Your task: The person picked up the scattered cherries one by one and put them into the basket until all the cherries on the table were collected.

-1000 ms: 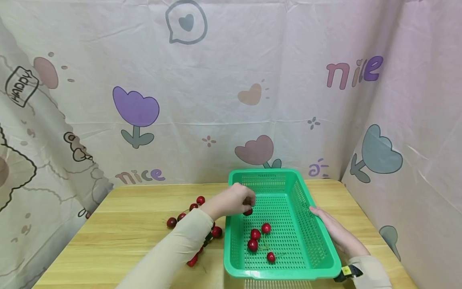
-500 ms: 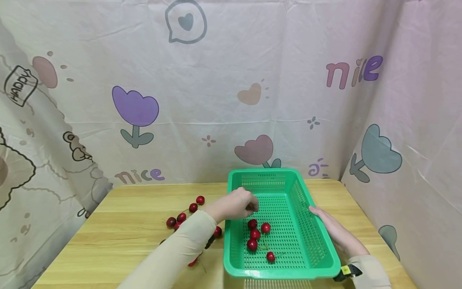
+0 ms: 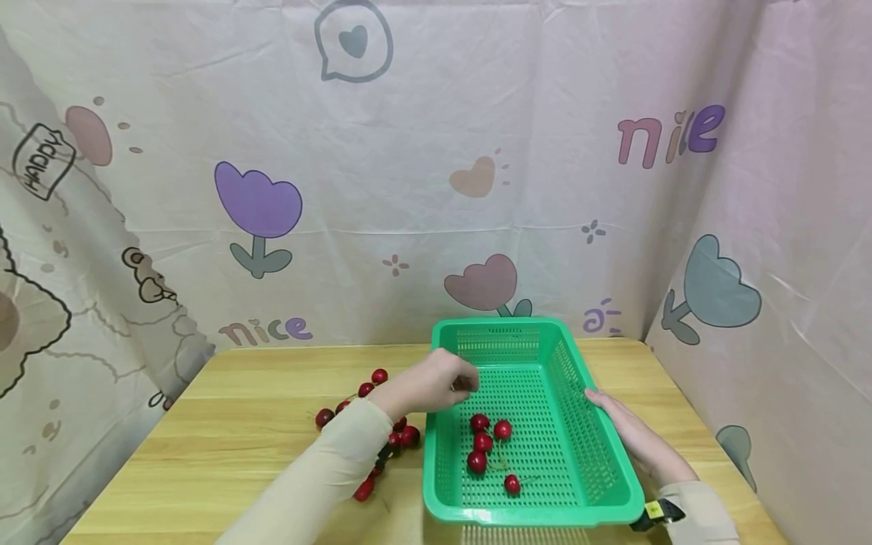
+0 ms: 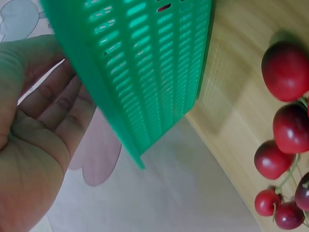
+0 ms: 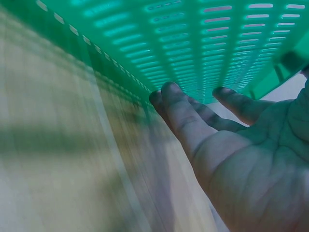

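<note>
Above the left side of the green plastic basket [image 3: 534, 517], my left hand [image 3: 436, 382] hangs with loosely bent fingers. No cherry shows in its grasp. In the left wrist view the fingers [image 4: 63, 104] pass behind the basket wall [image 4: 140, 63], so their tips are hidden. My right hand [image 3: 636, 439] holds the basket's right side. Its thumb lies on the rim, while its fingers [image 5: 181, 113] reach along the outer wall in the right wrist view. Several red cherries [image 3: 482, 442] lie on the basket floor, left of its middle.
Several more cherries [image 3: 410, 436] with stems lie on the wooden table [image 3: 225, 431] left of the basket, partly hidden by my left forearm. A printed cloth [image 3: 381, 166] hangs behind the table and at both sides.
A dark red cherry under my left hand has dropped onto the basket floor beside the others. The left hand dipped rightward, then drew back slightly left. My right hand has stayed put.
</note>
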`<state>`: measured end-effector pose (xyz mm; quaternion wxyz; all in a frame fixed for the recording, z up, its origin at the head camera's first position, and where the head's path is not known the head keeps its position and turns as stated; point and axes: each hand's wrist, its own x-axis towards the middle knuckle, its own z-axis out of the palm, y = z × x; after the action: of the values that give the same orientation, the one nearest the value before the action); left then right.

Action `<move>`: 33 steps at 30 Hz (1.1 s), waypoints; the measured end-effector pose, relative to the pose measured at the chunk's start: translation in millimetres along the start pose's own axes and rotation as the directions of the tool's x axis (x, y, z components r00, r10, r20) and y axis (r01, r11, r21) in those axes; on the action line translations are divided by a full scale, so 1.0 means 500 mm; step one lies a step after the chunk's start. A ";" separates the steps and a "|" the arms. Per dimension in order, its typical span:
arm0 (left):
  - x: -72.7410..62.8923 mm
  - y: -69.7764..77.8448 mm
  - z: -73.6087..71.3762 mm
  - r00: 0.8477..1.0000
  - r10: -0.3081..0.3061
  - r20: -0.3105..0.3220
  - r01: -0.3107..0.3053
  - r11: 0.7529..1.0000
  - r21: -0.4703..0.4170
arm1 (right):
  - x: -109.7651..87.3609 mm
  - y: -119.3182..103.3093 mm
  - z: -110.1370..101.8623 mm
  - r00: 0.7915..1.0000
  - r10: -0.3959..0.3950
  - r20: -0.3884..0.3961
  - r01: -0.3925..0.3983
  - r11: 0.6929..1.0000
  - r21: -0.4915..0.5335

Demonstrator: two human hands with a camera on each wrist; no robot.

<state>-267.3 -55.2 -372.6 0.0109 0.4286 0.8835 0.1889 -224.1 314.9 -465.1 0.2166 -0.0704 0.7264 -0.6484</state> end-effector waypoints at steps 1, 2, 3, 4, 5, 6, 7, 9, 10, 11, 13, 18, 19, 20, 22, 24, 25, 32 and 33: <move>-0.004 -0.002 -0.003 1.000 -0.006 -0.005 0.006 1.000 -0.008 | 0.000 0.000 0.000 1.000 0.001 -0.001 -0.001 1.000 0.001; -0.009 -0.004 -0.007 1.000 -0.012 -0.013 0.011 1.000 -0.010 | 0.000 0.000 0.000 1.000 0.001 -0.003 -0.001 1.000 0.001; -0.013 -0.005 -0.011 1.000 -0.016 -0.021 0.016 1.000 -0.011 | 0.000 0.000 0.000 1.000 0.001 -0.003 -0.001 1.000 0.003; -0.019 -0.006 -0.015 0.999 -0.020 -0.030 0.019 1.000 -0.009 | 0.000 0.000 0.000 1.000 0.003 -0.006 -0.003 1.000 0.005; -0.024 -0.008 -0.020 0.999 -0.021 -0.042 0.021 1.000 -0.006 | -0.001 0.000 0.000 1.000 0.003 -0.006 -0.003 1.000 0.008; -0.030 -0.009 -0.023 0.998 -0.024 -0.055 0.024 1.000 -0.004 | -0.001 0.001 0.000 1.000 0.004 -0.005 -0.004 1.000 0.010; -0.036 -0.011 -0.027 0.997 -0.028 -0.068 0.028 1.000 0.000 | -0.002 0.001 0.000 1.000 0.005 -0.003 -0.005 1.000 0.013; -0.049 -0.014 -0.036 0.995 -0.024 -0.098 0.025 1.000 0.000 | -0.003 0.002 0.000 1.000 0.005 -0.001 -0.005 1.000 0.017; -0.055 -0.017 -0.040 0.993 -0.022 -0.116 0.022 1.000 -0.001 | -0.004 0.002 0.000 1.000 0.006 0.000 -0.006 1.000 0.019; -0.062 -0.019 -0.043 0.991 -0.020 -0.134 0.020 1.000 -0.005 | -0.004 0.003 0.000 1.000 0.007 0.000 -0.007 1.000 0.020; -0.074 -0.027 -0.048 0.986 -0.023 -0.162 0.020 1.000 -0.016 | -0.005 0.004 0.000 1.000 0.009 -0.010 -0.008 1.000 0.014; -0.100 -0.052 -0.051 0.980 -0.046 -0.196 0.038 0.998 -0.044 | -0.007 0.005 0.004 0.997 0.036 -0.074 -0.038 0.999 -0.018; -0.105 -0.057 -0.051 0.979 -0.050 -0.198 0.043 0.998 -0.042 | -0.008 0.006 0.005 0.995 0.043 -0.087 -0.045 0.999 -0.022; -0.109 -0.062 -0.050 0.979 -0.058 -0.197 0.051 0.998 -0.043 | -0.008 0.005 0.005 0.994 0.050 -0.100 -0.052 0.998 -0.026; -0.117 -0.071 -0.048 0.978 -0.071 -0.195 0.064 0.997 -0.041 | -0.009 0.005 0.006 0.993 0.052 -0.110 -0.056 0.998 -0.033; -0.125 -0.079 -0.047 0.978 -0.094 -0.186 0.086 0.995 -0.049 | -0.009 0.005 0.005 0.995 0.046 -0.090 -0.048 0.999 -0.020; -0.129 -0.083 -0.046 0.978 -0.107 -0.181 0.098 0.994 -0.056 | -0.009 0.005 0.005 0.997 0.041 -0.069 -0.042 0.999 -0.008; -0.152 -0.112 -0.038 0.974 -0.173 -0.145 0.165 0.984 -0.066 | -0.010 0.006 0.004 0.999 0.032 -0.044 -0.032 0.999 0.001; -0.155 -0.116 -0.037 0.973 -0.185 -0.138 0.177 0.982 -0.069 | -0.010 0.006 0.005 0.998 0.034 -0.051 -0.034 0.999 -0.003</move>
<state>-265.4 -152.8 -386.4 -0.0235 0.3310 0.9117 0.2423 -217.9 315.0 -467.0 0.2088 -0.0417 0.7342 -0.6447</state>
